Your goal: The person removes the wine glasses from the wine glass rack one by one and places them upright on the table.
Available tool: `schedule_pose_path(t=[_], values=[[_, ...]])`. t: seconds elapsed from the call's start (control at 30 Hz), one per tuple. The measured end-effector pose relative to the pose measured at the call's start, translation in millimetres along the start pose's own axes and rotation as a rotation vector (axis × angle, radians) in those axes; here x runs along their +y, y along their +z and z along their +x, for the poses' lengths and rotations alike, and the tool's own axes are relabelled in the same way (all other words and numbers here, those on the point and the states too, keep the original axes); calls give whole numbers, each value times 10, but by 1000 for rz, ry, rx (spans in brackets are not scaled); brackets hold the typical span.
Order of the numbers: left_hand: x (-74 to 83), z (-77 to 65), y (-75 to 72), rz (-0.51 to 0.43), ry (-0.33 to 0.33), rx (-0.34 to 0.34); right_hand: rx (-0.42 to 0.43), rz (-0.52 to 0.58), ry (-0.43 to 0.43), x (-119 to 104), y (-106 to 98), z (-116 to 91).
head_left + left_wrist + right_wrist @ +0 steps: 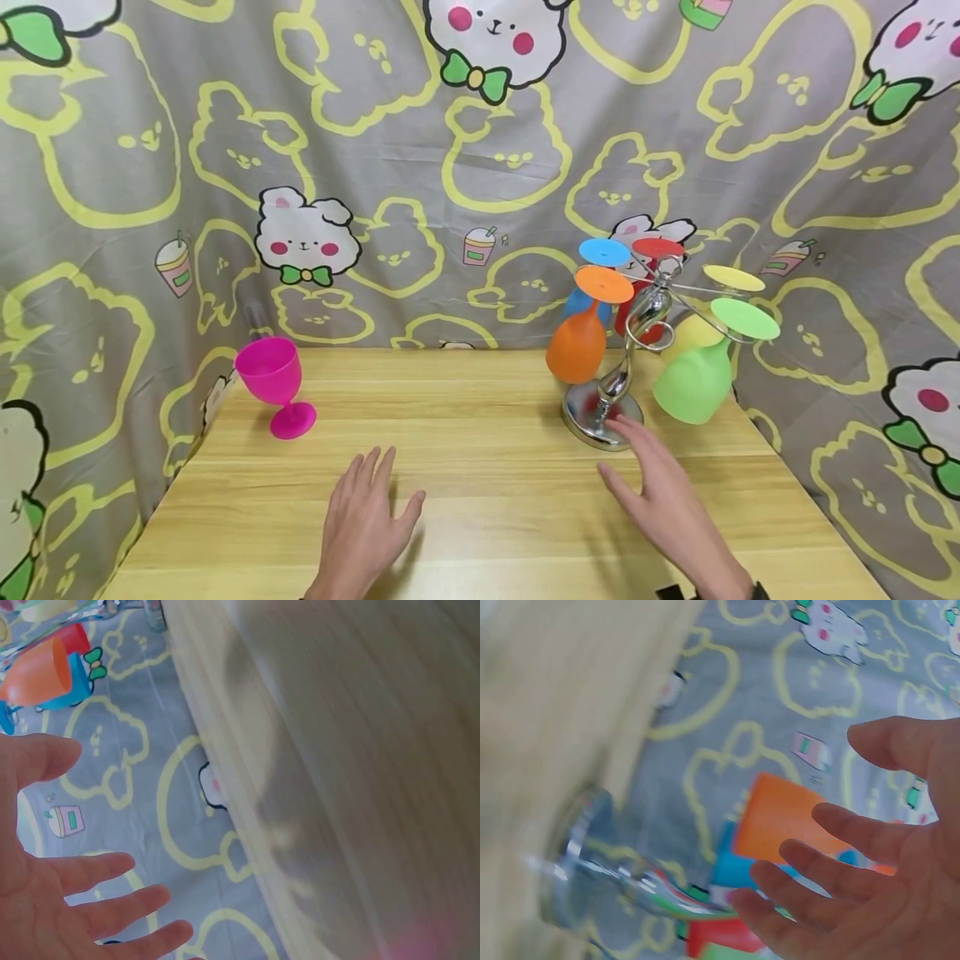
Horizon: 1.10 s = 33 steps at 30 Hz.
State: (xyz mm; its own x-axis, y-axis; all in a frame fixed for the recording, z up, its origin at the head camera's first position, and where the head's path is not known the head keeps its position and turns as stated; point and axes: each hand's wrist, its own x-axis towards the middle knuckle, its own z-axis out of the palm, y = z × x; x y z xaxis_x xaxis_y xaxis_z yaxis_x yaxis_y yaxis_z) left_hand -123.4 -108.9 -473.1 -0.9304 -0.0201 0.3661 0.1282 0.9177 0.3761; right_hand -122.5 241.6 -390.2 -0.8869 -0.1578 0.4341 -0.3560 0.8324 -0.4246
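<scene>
My left hand (pixel 366 521) hovers over the front of the table with its fingers spread, holding nothing. Beyond it to the left, a magenta goblet (pixel 270 372) stands upright on its foot. My right hand (pixel 670 500) reaches forward in front of a chrome glass rack (pixel 618 358), fingers extended and nothing in its grasp; its fingertips overlap the rack's round base in the head view. Upside down from the rack's arms hang an orange goblet (pixel 577 343), a green goblet (pixel 696 379), a yellow goblet (pixel 688 335), a blue goblet (pixel 581 308) and a red goblet (pixel 637 312).
The wooden table (pixel 450 417) reaches back to a grey curtain (pixel 405 167) with yellow outlines and cartoon rabbits. The same cloth closes in both sides. The rack stands at the right back, the hanging goblets jutting out around it.
</scene>
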Motion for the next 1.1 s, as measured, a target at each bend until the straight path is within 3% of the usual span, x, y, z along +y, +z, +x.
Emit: schedule_pose_path(t=[0.23,0.33,0.47,0.63,0.83,1.1], values=[[-18,-4,6,-8,-14,-14,158,-6,-39,-66,-500,119],[-25,-5,8,-9,-22,-20,270,-33,-78,-55,-696,175],[-25,-7,15,-11,-21,-12,430,-84,-108,20,-936,264],[-29,-13,20,-14,-20,1,505,-127,-69,209,-1160,396],[-27,-21,24,-15,-21,-15,455,-207,-117,461,-1327,569],[-25,-14,30,-30,-14,-34,188,-303,-173,694,-1406,755]])
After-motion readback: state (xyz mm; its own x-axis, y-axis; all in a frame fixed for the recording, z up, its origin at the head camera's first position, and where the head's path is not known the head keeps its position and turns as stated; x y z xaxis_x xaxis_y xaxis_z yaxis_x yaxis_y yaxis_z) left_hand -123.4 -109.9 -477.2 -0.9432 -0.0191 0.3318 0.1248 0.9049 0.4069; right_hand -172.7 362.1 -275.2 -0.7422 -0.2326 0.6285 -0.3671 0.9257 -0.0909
